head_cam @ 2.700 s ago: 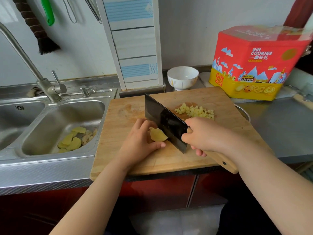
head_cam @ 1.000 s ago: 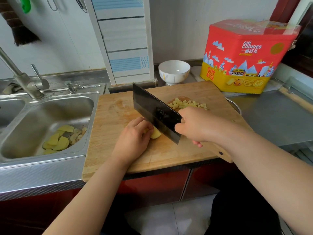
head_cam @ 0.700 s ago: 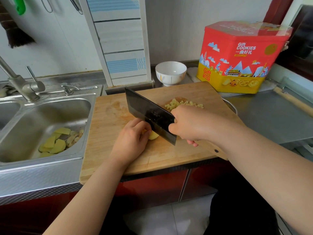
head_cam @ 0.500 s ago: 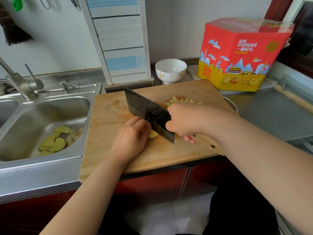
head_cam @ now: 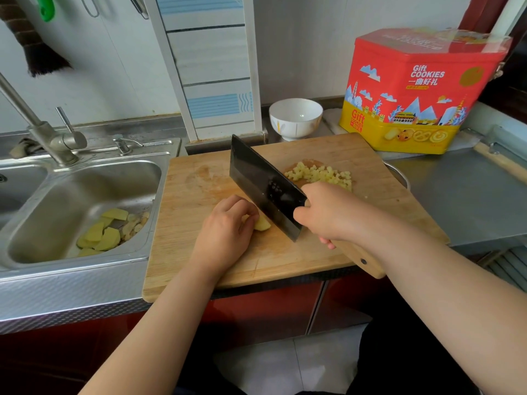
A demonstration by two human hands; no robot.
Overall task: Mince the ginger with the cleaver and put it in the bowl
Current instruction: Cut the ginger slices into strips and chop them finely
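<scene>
**On the board: cleaver set against the ginger**

On a wooden board (head_cam: 328, 155) that bridges the steel counter (head_cam: 467, 195) and the sink's rim, the left hand (head_cam: 225, 232) curls its fingers over a pale ginger piece (head_cam: 263, 224), pinning it to the wood; the right hand (head_cam: 328, 213) wraps the handle of the cleaver (head_cam: 262, 186), whose dark blade stands edge-down just right of the ginger, its tip pointing far and left; whether the edge touches the piece cannot be told. A heap of diced ginger (head_cam: 319, 173) lies on the board to the far right of the blade; the white bowl (head_cam: 295, 118) stands beyond the board's far edge, upright, well apart from the heap. To the right of the bowl a red and yellow cookie tin (head_cam: 422, 89) sits on the counter against the white wall. To the left, a steel sink (head_cam: 71, 195) holds yellow peelings (head_cam: 105, 232) near its right corner; a tap (head_cam: 42, 132) rises behind it; a striped white panel (head_cam: 211, 64) leans against the wall between sink and bowl; a dark brush (head_cam: 37, 52) and a green handle (head_cam: 47, 8) hang at far left. Below the counter show red cabinet fronts (head_cam: 265, 309) and a pale tiled floor (head_cam: 285, 363).
</scene>
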